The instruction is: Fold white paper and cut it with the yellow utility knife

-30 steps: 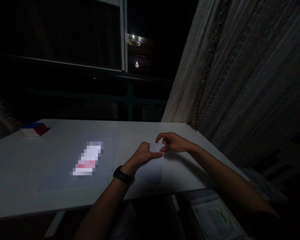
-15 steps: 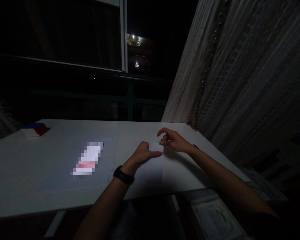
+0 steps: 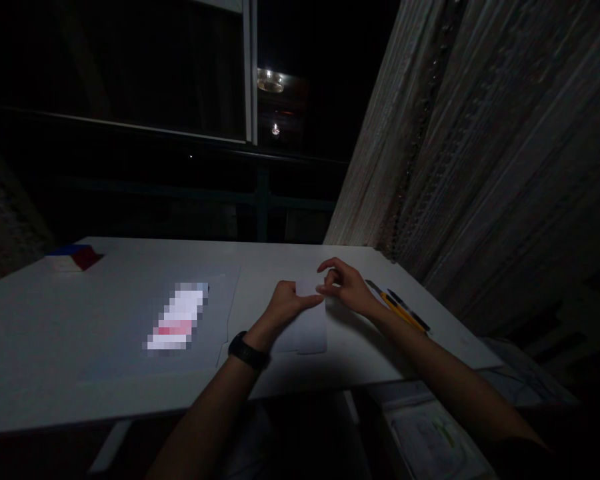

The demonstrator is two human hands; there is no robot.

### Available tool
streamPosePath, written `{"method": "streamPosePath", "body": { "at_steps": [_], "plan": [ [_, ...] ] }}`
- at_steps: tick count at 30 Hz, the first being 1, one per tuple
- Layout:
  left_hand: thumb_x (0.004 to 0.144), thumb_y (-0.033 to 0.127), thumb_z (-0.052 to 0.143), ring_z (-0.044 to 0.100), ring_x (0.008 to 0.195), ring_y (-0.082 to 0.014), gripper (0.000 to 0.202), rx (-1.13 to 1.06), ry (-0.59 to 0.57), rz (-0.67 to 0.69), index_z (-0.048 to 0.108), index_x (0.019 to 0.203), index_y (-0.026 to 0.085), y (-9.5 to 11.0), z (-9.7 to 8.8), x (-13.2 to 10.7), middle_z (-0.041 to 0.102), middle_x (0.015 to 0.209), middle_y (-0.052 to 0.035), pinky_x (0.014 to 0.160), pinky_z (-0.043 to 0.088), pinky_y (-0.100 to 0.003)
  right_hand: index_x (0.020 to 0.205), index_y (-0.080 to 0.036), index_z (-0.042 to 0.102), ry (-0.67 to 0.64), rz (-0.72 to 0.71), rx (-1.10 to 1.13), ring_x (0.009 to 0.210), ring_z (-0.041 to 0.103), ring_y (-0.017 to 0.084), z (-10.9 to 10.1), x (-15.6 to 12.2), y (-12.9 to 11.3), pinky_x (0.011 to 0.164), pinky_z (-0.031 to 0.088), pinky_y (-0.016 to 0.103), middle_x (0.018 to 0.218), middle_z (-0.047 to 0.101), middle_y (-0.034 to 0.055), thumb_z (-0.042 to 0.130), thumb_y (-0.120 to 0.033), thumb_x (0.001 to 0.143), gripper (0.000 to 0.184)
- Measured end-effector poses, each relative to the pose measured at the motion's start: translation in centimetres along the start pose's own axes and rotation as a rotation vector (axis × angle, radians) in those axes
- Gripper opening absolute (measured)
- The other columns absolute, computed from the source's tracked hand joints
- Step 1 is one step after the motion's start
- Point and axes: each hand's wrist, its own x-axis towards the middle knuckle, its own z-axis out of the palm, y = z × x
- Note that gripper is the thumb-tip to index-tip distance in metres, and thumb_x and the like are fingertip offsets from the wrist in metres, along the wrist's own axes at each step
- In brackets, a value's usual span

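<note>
A white sheet of paper [image 3: 311,333] is upright or slightly tilted above the table in front of me, its lower part showing more than one layer. My left hand [image 3: 291,303], with a black band [image 3: 249,350] on the wrist, grips it from the left; the thumb lies across its front and the other fingers are hidden behind. At the paper's upper right edge is my right hand [image 3: 347,285], thumb and a fingertip pinched together there and the index finger curved above. Dim light hides exactly what the pinch holds.
On the white table [image 3: 25,360], a phone with a blurred, lit screen [image 3: 177,317] lies on large paper sheets [image 3: 115,357]. A blue, red and white block [image 3: 73,258] stands at far left. Right of my right forearm lie a yellow tool [image 3: 403,312] and a dark pen [image 3: 407,309]. A curtain [image 3: 455,133] hangs at right.
The paper's lower edge has risen a little and a second layer shows there. My right forearm has shifted left, uncovering the yellow tool and pen. Both hands remain at the paper.
</note>
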Motion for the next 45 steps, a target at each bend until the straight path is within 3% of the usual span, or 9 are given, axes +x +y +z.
{"method": "streamPosePath", "body": {
  "at_steps": [5, 9, 14, 21, 25, 30, 33, 40, 45],
  "plan": [
    [0.056, 0.037, 0.076, 0.042, 0.049, -0.0082, 0.030, 0.101, -0.039, 0.095, 0.062, 0.058, 0.011, -0.1, 0.0, -0.1, 0.052, 0.054, 0.0027, 0.047, 0.031, -0.021, 0.105, -0.022, 0.055, 0.052, -0.092, -0.053, 0.064, 0.054, 0.012, 0.2, -0.6, -0.3, 0.072, 0.043, 0.029, 0.064, 0.053, -0.0062, 0.064, -0.024, 0.075, 0.031],
    [0.062, 0.043, 0.071, 0.036, 0.046, -0.0070, 0.035, 0.213, -0.008, 0.165, 0.057, 0.053, 0.012, -0.3, 0.2, -0.4, 0.044, 0.048, 0.0046, 0.045, 0.025, -0.020, 0.106, -0.022, 0.054, 0.171, -0.144, -0.017, 0.072, 0.060, 0.015, 0.3, -1.1, -0.3, 0.081, 0.045, 0.033, 0.069, 0.060, -0.0041, 0.072, -0.022, 0.069, 0.041],
    [0.067, 0.044, 0.068, 0.033, 0.046, -0.0061, 0.040, 0.348, 0.014, 0.284, 0.056, 0.048, 0.011, -0.4, 0.4, -0.6, 0.040, 0.046, 0.0053, 0.045, 0.024, -0.020, 0.092, -0.020, 0.058, 0.205, -0.157, -0.046, 0.067, 0.061, 0.015, -0.1, -1.7, -1.0, 0.071, 0.048, 0.031, 0.066, 0.060, -0.0027, 0.075, -0.028, 0.067, 0.031],
    [0.073, 0.037, 0.065, 0.049, 0.052, -0.0092, 0.025, 0.425, -0.062, 0.400, 0.073, 0.071, 0.013, 0.0, 0.4, -1.3, 0.061, 0.056, 0.0009, 0.049, 0.032, -0.020, 0.099, -0.020, 0.060, 0.132, -0.237, -0.197, 0.069, 0.062, 0.016, -0.9, -2.5, -3.1, 0.075, 0.047, 0.031, 0.069, 0.063, -0.0013, 0.075, -0.024, 0.069, 0.034],
    [0.074, 0.035, 0.065, 0.053, 0.051, -0.0106, 0.022, 0.477, -0.092, 0.428, 0.074, 0.072, 0.014, -0.2, 0.4, -1.4, 0.065, 0.057, -0.0005, 0.050, 0.035, -0.020, 0.103, -0.019, 0.060, 0.090, -0.249, -0.252, 0.074, 0.062, 0.017, -1.3, -2.6, -3.9, 0.079, 0.046, 0.033, 0.070, 0.064, -0.0005, 0.075, -0.020, 0.068, 0.037],
    [0.075, 0.035, 0.065, 0.058, 0.057, -0.0122, 0.022, 0.466, -0.077, 0.439, 0.075, 0.077, 0.016, -0.2, 0.6, -1.5, 0.069, 0.064, -0.0023, 0.053, 0.038, -0.021, 0.111, -0.020, 0.058, -0.011, -0.222, -0.306, 0.079, 0.063, 0.018, -1.8, -2.4, -4.7, 0.081, 0.046, 0.033, 0.075, 0.065, 0.0002, 0.074, -0.021, 0.069, 0.045],
    [0.075, 0.039, 0.064, 0.052, 0.052, -0.0101, 0.027, 0.473, -0.072, 0.432, 0.074, 0.071, 0.015, -0.2, 0.6, -1.5, 0.064, 0.057, -0.0004, 0.049, 0.034, -0.020, 0.112, -0.021, 0.058, -0.067, -0.201, -0.319, 0.084, 0.063, 0.018, -1.9, -2.3, -4.7, 0.080, 0.046, 0.032, 0.075, 0.065, 0.0005, 0.073, -0.021, 0.071, 0.044],
    [0.071, 0.043, 0.065, 0.032, 0.044, -0.0061, 0.039, 0.463, -0.065, 0.341, 0.059, 0.048, 0.013, 0.1, 0.6, -1.5, 0.037, 0.043, 0.0049, 0.043, 0.021, -0.021, 0.099, -0.021, 0.064, -0.020, -0.129, -0.341, 0.068, 0.063, 0.015, -1.9, -2.2, -4.0, 0.070, 0.048, 0.027, 0.072, 0.066, -0.0003, 0.071, -0.025, 0.073, 0.028],
    [0.064, 0.045, 0.070, 0.035, 0.045, -0.0068, 0.038, 0.303, -0.070, 0.204, 0.057, 0.050, 0.012, 0.5, 0.7, -1.5, 0.041, 0.047, 0.0045, 0.043, 0.024, -0.020, 0.100, -0.021, 0.063, 0.030, -0.124, -0.257, 0.077, 0.065, 0.017, -1.7, -1.8, -3.7, 0.076, 0.048, 0.031, 0.077, 0.067, 0.0019, 0.064, -0.028, 0.078, 0.023]
  ]
}}
